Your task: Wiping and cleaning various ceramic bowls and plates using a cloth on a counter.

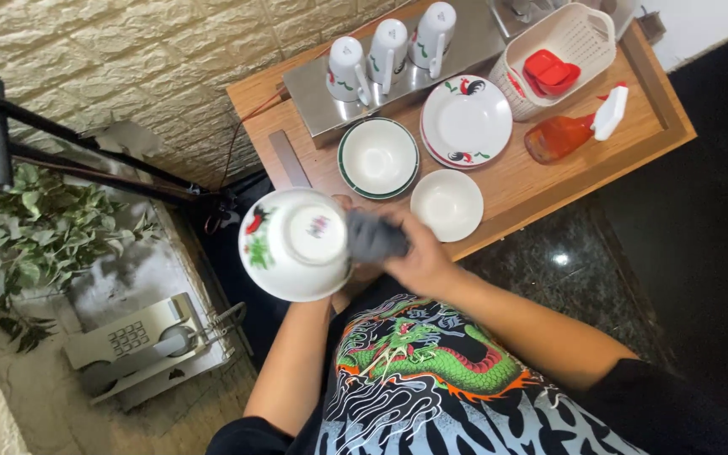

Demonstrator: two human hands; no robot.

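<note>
A white bowl [295,244] with red and green painted figures is held upside down near my chest, its base toward the camera. My left hand [343,286] is mostly hidden behind and under the bowl, gripping it from below. My right hand [414,253] presses a dark grey cloth [374,238] against the bowl's side. On the wooden table [516,181] beyond lie a green-rimmed bowl [378,157], a small plain white bowl [446,205] and a stack of white plates [467,121] with painted roosters.
Three white mugs [389,49] stand upside down on a steel tray [322,93]. A white basket [566,50] holds red items beside a spray bottle [575,131] of orange liquid. At left are a leafy plant [35,227], black poles and a grey safe [141,341].
</note>
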